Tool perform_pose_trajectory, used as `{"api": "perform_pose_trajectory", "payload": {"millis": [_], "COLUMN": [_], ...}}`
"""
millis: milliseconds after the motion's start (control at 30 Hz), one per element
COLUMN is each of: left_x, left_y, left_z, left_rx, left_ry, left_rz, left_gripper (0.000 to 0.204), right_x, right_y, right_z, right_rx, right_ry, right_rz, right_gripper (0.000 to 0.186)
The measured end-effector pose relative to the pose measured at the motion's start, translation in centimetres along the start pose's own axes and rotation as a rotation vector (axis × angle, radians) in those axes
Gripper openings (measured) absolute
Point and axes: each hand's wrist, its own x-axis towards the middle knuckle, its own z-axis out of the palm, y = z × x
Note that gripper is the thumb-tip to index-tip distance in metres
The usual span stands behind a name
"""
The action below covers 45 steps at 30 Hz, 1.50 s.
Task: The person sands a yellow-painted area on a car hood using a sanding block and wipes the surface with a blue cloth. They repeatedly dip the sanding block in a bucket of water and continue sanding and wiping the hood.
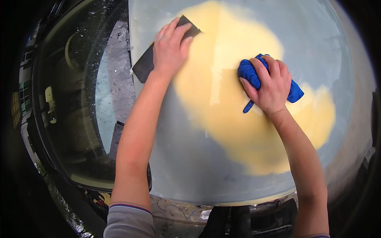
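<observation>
A car hood (186,166) in grey primer carries a wide patch of yellow body filler (238,135). Toward the hood's windshield side, my left hand (171,49) lies over a long, flat, dark grey piece of sandpaper (143,65). Its fingers bend across the strip and hold it to the surface. A sliver of yellow shows at its edge; whether a block sits beneath is hidden by my hand. Over on the right, my right hand (272,85) grips a bunched blue cloth (249,73), which rests on the yellow patch with one end sticking out past my fingers.
To the left is the car's windshield (71,107), with the interior showing dimly through it. A dusty, speckled cowl strip (119,67) runs between glass and hood. Along the hood's near edge, the open gap shows a thin cable (194,212) and dark parts.
</observation>
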Motion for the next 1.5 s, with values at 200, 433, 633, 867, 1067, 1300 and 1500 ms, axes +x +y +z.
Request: {"api": "perform_pose_trajectory", "payload": {"millis": [200, 433, 633, 867, 1067, 1300, 1500], "left_x": [-8.3, 0.9, -8.7, -2.4, -7.8, -4.9, -5.7], "left_y": [4.8, -2.6, 6.5, 2.2, 6.3, 2.5, 0.8], "left_z": [-1.7, 0.0, -1.4, -0.5, -0.8, -0.6, -0.7], "left_rx": [-0.121, 0.05, -0.129, -0.018, -0.075, -0.04, 0.024], "left_ry": [-0.149, -0.008, -0.124, -0.008, -0.067, -0.003, 0.065], "left_rz": [-0.021, 0.0, -0.055, -0.071, -0.087, -0.045, -0.137], "left_gripper": [0.043, 0.039, 0.041, 0.034, 0.038, 0.039, 0.039], "right_x": [-0.7, 0.2, -0.7, -0.1, -0.6, -0.4, -0.6], "right_y": [1.6, 0.0, 1.5, 0.4, 1.6, 1.0, 0.7], "right_z": [-0.4, -0.1, -0.8, -0.4, -0.3, -0.2, 0.4], "right_rx": [-0.049, 0.013, -0.028, 0.004, -0.037, -0.024, -0.002], "right_ry": [-0.06, -0.011, -0.094, -0.08, -0.079, -0.039, 0.002], "right_rz": [0.011, 0.005, 0.025, 0.018, 0.007, -0.008, -0.029], "right_gripper": [0.05, 0.048, 0.051, 0.054, 0.051, 0.051, 0.049]}}
